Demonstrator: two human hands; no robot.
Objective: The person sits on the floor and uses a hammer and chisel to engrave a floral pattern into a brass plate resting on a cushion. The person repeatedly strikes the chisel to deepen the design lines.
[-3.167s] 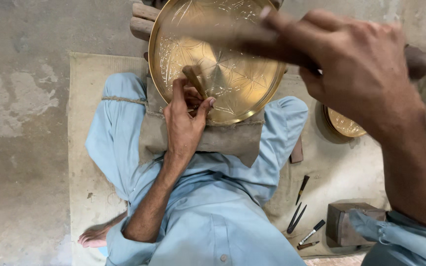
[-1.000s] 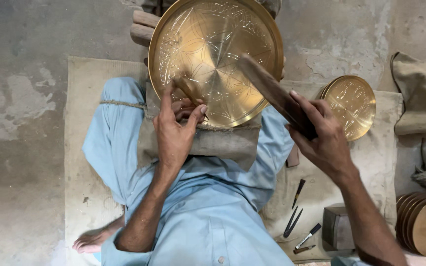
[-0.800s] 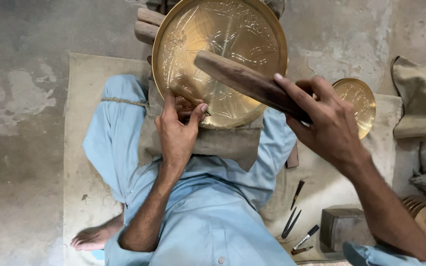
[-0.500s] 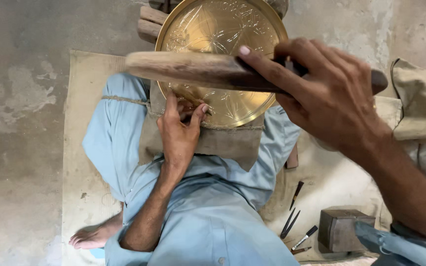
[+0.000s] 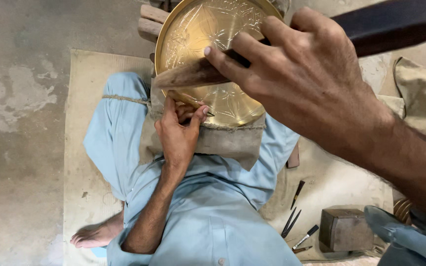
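Floor mat [image 5: 82, 148] below; right hand [image 5: 306, 79] raises mallet [image 5: 292, 47], left hand [image 5: 178, 133] pinches chisel [image 5: 193, 101]

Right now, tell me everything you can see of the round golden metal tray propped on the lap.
The round golden metal tray looks like polished brass, with a raised rim and fine leaf and flower lines engraved across its face. It stands tilted on a grey cloth pad over the lap, leaning back against wooden blocks. The left hand holds a thin chisel at its lower edge. The right hand, holding a dark wooden mallet, is raised in front and hides part of it.
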